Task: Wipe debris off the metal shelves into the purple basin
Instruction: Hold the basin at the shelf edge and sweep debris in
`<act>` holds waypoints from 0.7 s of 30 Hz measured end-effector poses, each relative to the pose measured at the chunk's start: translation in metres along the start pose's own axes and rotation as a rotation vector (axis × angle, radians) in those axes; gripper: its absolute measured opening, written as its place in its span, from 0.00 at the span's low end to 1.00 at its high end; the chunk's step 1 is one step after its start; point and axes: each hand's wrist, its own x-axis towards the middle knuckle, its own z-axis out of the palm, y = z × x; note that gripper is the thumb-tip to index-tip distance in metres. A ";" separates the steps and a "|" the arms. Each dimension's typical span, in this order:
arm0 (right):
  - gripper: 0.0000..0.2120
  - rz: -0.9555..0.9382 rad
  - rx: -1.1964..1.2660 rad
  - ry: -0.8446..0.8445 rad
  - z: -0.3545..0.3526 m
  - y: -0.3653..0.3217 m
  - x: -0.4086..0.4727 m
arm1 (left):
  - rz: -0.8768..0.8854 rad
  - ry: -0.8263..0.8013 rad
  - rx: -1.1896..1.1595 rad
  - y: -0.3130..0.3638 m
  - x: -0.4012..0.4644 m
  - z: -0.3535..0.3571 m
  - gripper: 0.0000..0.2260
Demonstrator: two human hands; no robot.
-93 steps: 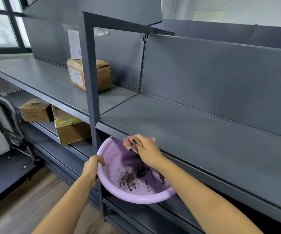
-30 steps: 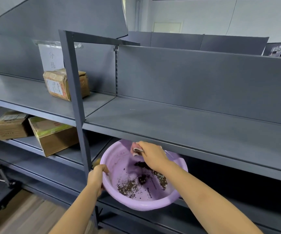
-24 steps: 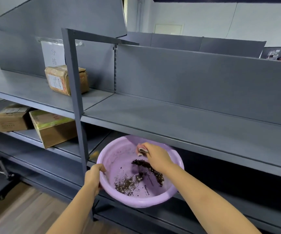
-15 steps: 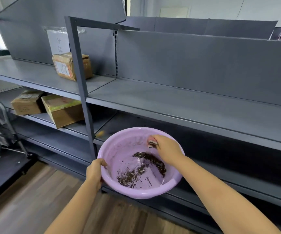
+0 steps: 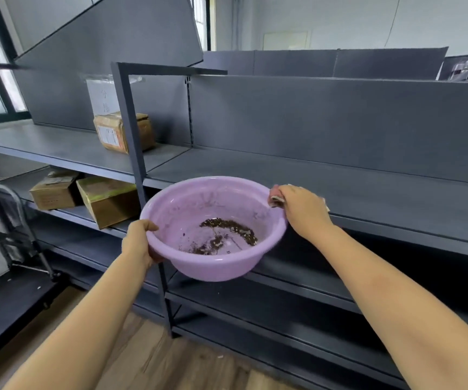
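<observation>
A purple basin (image 5: 187, 209) hangs in the air in front of the grey metal shelves (image 5: 368, 192), tilted a little toward me. Dark crumbly debris (image 5: 227, 229) lies in its bottom. My left hand (image 5: 138, 242) grips the basin's near left rim. My right hand (image 5: 303, 209) holds a crumpled pink cloth (image 5: 276, 197) at the basin's right rim, just over the front edge of the upper shelf. The cloth is mostly hidden by my fingers.
A taped cardboard box (image 5: 123, 130) stands on the upper shelf at left, behind the grey upright post (image 5: 131, 142). Two boxes (image 5: 55, 190) (image 5: 106, 201) sit on the shelf below. A folded black trolley (image 5: 7, 235) stands at the far left on the wooden floor.
The basin has come up and away from under the shelf edge. My right hand with the cloth has left the inside of the basin and moved to its right rim by the shelf.
</observation>
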 end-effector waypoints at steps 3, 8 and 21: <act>0.16 0.045 -0.013 0.048 -0.010 0.017 0.010 | 0.061 -0.003 -0.034 0.025 -0.008 0.034 0.21; 0.20 0.105 -0.030 0.041 -0.010 0.045 0.023 | 0.089 0.007 -0.079 0.038 0.013 0.088 0.18; 0.18 0.178 -0.079 -0.070 0.024 0.063 0.067 | 0.026 -0.166 -0.138 0.041 0.067 0.205 0.24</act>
